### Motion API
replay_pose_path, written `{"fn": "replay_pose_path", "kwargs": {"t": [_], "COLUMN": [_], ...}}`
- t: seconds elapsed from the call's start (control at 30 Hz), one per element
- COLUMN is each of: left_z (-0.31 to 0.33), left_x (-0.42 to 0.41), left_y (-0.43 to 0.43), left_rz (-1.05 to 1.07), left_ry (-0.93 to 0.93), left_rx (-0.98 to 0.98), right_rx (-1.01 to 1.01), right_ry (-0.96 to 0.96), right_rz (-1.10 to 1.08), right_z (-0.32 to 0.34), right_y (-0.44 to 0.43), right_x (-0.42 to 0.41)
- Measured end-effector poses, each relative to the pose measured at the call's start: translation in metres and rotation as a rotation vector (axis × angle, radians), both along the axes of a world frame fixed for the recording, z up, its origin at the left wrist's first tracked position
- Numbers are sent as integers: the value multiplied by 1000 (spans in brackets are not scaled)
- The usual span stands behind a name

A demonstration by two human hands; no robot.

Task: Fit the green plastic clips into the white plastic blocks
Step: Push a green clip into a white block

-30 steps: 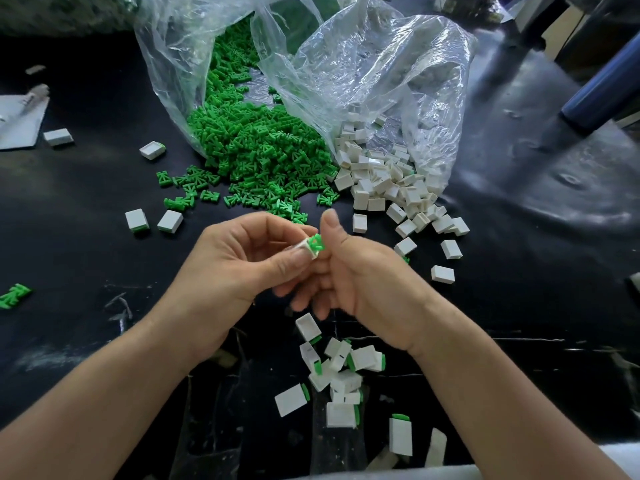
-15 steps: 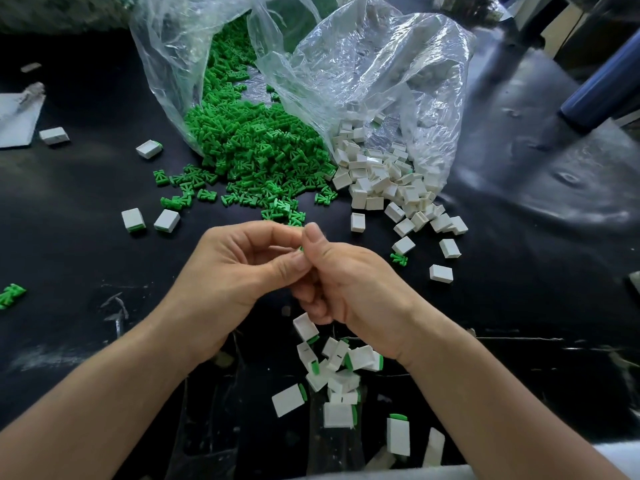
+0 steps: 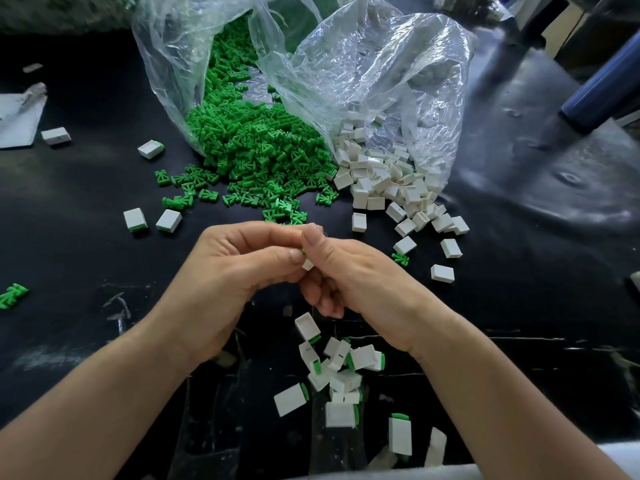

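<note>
Dark and black, the surface holds a big clear bag. Loose green clips spill from the bag's left side, and white blocks spill from its right side. Below the bag, the left hand and the right hand meet. Fingers of both hands curl and pinch one small white block between them, with a bit of green showing on top. Further below the bag lies a heap of finished blocks with green ends.
</note>
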State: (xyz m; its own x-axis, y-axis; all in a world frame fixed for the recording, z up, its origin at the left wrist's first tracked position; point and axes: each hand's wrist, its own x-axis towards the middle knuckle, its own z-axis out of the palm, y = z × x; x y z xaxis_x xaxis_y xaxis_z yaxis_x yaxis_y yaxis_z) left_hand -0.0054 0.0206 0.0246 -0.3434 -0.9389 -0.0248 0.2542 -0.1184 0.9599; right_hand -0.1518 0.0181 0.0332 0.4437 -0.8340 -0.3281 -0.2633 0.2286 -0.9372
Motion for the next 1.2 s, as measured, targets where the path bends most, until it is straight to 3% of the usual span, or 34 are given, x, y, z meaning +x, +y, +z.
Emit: {"fn": "replay_pose_path", "kwargs": {"t": [0.57, 1.2], "left_z": [-5, -6], "left_x": [0, -2], "left_y": [0, 0], "left_rz": [77, 120], "left_ry": [-27, -7], "left_rx": [150, 187], "right_rx": [-136, -181], "right_ry": [147, 215], "right_rz": [-79, -85], "right_z": [-12, -14], "right_y": [1, 3], "right_x": [6, 8]}}
